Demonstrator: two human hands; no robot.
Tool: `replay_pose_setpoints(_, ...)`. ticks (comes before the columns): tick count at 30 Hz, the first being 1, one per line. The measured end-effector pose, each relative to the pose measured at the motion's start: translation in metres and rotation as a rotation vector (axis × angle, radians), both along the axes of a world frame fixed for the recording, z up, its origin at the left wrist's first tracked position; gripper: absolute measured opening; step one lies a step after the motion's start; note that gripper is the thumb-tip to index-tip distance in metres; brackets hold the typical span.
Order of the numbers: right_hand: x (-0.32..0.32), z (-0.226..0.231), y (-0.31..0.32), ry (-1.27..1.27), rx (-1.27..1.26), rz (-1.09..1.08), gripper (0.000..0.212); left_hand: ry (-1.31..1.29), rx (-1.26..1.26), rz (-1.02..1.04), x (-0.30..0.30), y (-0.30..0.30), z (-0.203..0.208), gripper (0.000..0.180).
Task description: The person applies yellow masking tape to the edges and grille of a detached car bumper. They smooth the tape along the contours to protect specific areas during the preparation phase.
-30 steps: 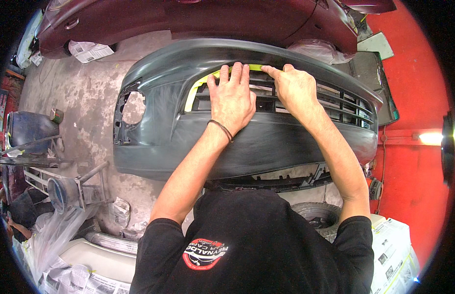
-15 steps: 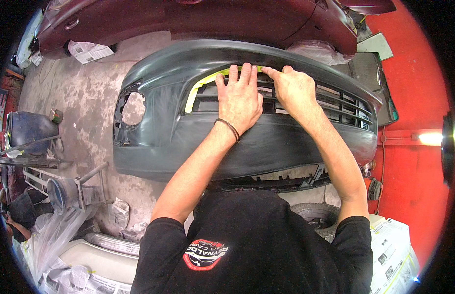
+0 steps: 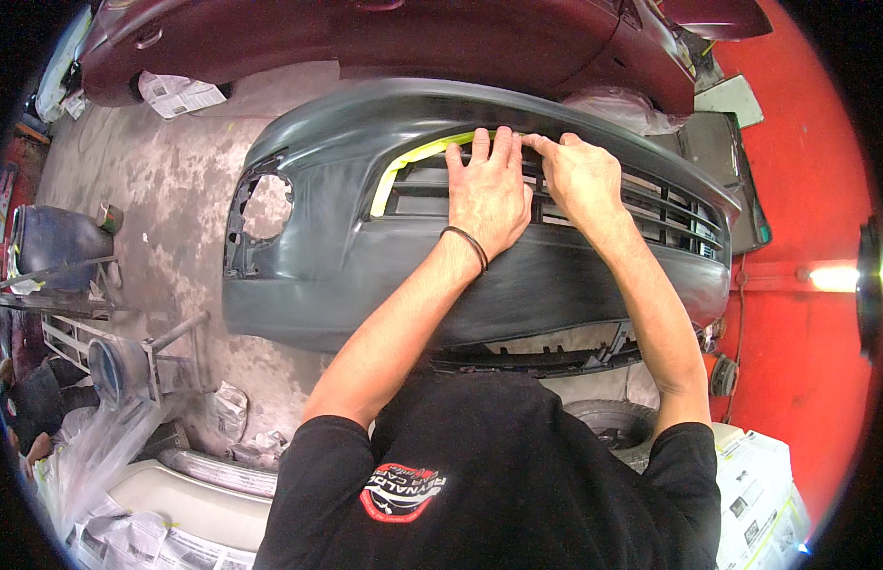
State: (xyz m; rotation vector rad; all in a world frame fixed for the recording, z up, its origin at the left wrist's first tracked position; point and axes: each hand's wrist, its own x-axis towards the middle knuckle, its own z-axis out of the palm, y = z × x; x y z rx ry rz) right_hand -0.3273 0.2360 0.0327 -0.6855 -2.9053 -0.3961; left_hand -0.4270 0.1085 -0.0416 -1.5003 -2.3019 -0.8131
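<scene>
A dark grey car bumper cover [image 3: 308, 223] lies in front of me, with a slatted grille opening in its middle. Bright yellow-green masking tape [image 3: 400, 167] follows the upper left edge of that opening and runs under my fingertips. My left hand [image 3: 492, 195] lies over the grille, fingers stretched out and their tips pressing the tape at the upper rim. Just to its right, my right hand [image 3: 586, 179] is closed, fingers curled, with the index finger reaching left to where the strip meets the hand. Its palm side is hidden, so a tape roll cannot be made out.
Beyond the bumper stands a dark red car [image 3: 270, 43]. A red wall [image 3: 802, 190] rises at right. Left are a blue drum [image 3: 61, 249] and a metal stand [image 3: 156, 356]. A tyre [image 3: 607, 423] and newspaper-covered parts [image 3: 759, 484] lie close to my body.
Both hands have shifted a little to the right along the grille's upper edge. More of the tape shows to the left of my left hand.
</scene>
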Motion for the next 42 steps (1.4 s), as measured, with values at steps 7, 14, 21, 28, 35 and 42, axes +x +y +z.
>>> replay_pose_setpoints(7, 0.001, 0.002, -0.001, -0.009, -0.010, -0.047, 0.036, -0.092, -0.009, 0.113, -0.030, -0.046, -0.001, 0.060)
replay_pose_setpoints(14, -0.001, 0.000, 0.001, 0.015, 0.000, -0.039, 0.036, -0.084, -0.063, 0.174, -0.033, -0.047, -0.001, 0.061)
replay_pose_setpoints(21, -0.005, 0.002, 0.002, 0.036, -0.035, -0.034, 0.032, -0.031, -0.003, 0.106, -0.009, -0.009, 0.003, 0.058)
replay_pose_setpoints(28, 0.001, -0.001, 0.029, 0.031, -0.075, 0.073, 0.033, -0.052, -0.019, 0.292, -0.031, -0.035, -0.009, 0.048)
replay_pose_setpoints(35, -0.013, 0.001, 0.035, -0.002, -0.169, 0.136, 0.031, -0.045, -0.099, 0.632, -0.038, -0.061, -0.020, 0.042)
replay_pose_setpoints(42, -0.018, -0.003, 0.044, 0.035, -0.255, 0.223, 0.019, -0.038, -0.141, 0.747, -0.042, -0.063, -0.022, 0.039)
